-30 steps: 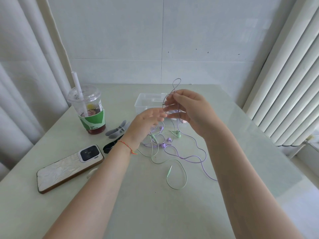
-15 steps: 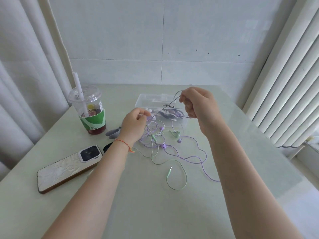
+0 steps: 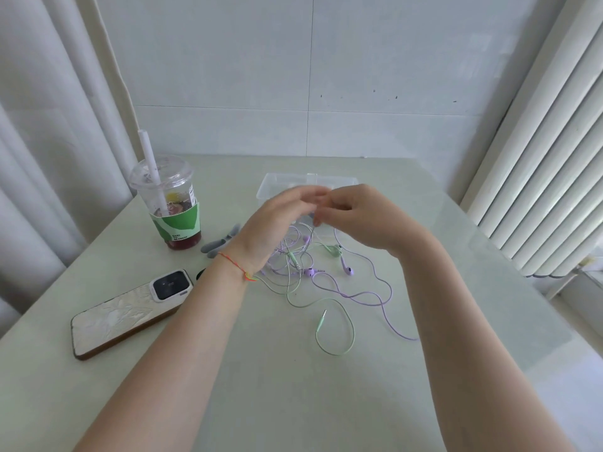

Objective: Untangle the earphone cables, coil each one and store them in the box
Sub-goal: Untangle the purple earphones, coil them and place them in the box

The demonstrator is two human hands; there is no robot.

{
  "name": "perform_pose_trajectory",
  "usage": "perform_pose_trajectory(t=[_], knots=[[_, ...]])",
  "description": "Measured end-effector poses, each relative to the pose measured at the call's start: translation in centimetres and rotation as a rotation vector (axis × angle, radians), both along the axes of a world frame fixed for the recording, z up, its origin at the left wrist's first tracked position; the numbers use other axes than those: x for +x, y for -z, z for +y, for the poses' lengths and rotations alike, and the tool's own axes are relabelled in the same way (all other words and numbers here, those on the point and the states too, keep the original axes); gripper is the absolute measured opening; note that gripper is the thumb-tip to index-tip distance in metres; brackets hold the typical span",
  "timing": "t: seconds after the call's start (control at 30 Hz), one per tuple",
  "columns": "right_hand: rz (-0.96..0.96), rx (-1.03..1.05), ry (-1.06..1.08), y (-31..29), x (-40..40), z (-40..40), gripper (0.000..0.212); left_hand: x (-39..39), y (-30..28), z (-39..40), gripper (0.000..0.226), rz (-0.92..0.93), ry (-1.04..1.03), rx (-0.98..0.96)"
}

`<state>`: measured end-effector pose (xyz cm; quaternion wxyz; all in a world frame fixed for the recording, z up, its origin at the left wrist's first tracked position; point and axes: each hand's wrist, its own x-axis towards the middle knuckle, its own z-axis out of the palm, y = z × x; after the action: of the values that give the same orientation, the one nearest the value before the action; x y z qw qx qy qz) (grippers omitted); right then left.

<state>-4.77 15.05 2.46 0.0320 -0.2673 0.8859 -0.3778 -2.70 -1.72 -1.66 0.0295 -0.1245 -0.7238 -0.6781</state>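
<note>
Green plug (image 3: 321,319) tip pointing away

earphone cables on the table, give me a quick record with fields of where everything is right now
cables: purple earphone cable and green earphone cable lie tangled on the table
green plug: free end at, lying on the table
box: clear plastic box behind the hands, contents hidden
left hand: raised over the tangle, fingers blurred
right hand: fingers curled, pinching cable strands that hang to the tangle
left of tangle: drink cup, phone, grey clip
progress: nothing coiled yet
</note>
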Motion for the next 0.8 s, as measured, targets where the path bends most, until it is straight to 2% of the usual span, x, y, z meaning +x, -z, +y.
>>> perform_pose_trajectory(t=[0.1,0.13,0.2,0.3,0.4,0.5,0.63,0.7,0.8], knots=[[0.116,-0.093,0.102,0.1,-0.6,-0.2,0.019,0.4,0.2,0.5,0.016,-0.046,-0.014,-0.106],[0.146,-0.148,0.168,0.2,-0.9,-0.1,0.018,0.3,0.6,0.3,0.020,-0.073,-0.055,-0.115],[0.180,-0.261,0.315,0.2,-1.6,0.2,0.019,-0.1,1.2,-0.5,0.025,-0.109,-0.119,-0.050],[0.201,-0.395,0.502,0.4,-2.2,0.9,0.019,-0.4,0.9,-1.5,0.018,-0.094,-0.194,0.133],[0.190,-0.461,0.572,0.5,-2.6,1.2,0.021,-0.5,0.6,-2.1,0.016,-0.059,-0.244,0.158],[0.155,-0.433,0.554,0.7,-2.7,1.1,0.022,-0.1,0.7,-2.6,0.020,-0.092,-0.200,-0.014],[0.119,-0.328,0.390,0.3,-1.9,1.0,0.021,0.5,0.6,-2.9,0.046,-0.347,0.079,-0.136],[0.050,-0.265,0.201,-0.1,-1.0,0.9,0.018,0.5,0.3,-2.4,0.056,-0.380,0.160,-0.124],[-0.013,-0.137,-0.011,-0.1,-0.1,0.3,0.015,0.4,-0.1,-1.6,0.059,-0.335,0.251,-0.016]])
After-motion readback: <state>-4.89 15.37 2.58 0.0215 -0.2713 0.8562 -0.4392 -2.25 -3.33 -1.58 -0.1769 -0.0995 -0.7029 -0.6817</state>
